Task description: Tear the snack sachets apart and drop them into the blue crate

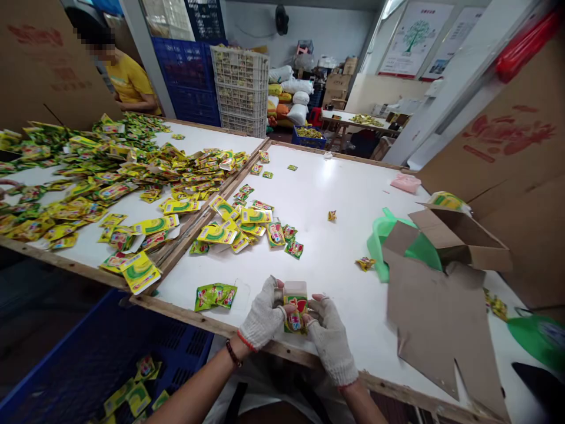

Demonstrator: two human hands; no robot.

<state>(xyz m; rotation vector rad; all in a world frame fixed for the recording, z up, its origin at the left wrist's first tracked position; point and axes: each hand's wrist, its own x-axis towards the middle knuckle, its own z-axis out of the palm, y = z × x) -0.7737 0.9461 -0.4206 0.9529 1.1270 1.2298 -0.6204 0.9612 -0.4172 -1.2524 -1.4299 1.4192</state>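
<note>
Close to the table's front edge, a small printed box with a pale top flap is held between both hands. My left hand, in a white knitted glove with bare fingertips, grips its left side. My right hand, gloved the same way, has its fingers closed on the right side. Left of the hands lies a green strip of sachets on the white table. Beyond it are yellow flat boxes and small green sachets.
A large pile of packets covers the left table, past a wooden ridge. Flattened cardboard, an open carton and green plastic lie right. A blue crate stands below left. A person in yellow is behind.
</note>
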